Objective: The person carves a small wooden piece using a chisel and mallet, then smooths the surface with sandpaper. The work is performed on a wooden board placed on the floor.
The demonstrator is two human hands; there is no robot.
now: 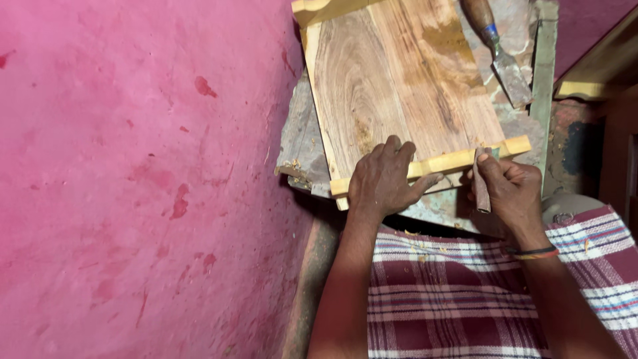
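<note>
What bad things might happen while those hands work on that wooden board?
The brown wooden board overhangs its rough support, so pressing down might tip it. The left hand rests on the pale yellow edge strip, close to where the right hand works a folded brown sandpaper piece; fingers might get scraped.

A rough grey slab (pixel 302 143) carried the wooden board (pixel 399 80), which lay flat beyond the fingers of both hands. A chisel (pixel 502 56) rested farther off, past the right fingers.
</note>
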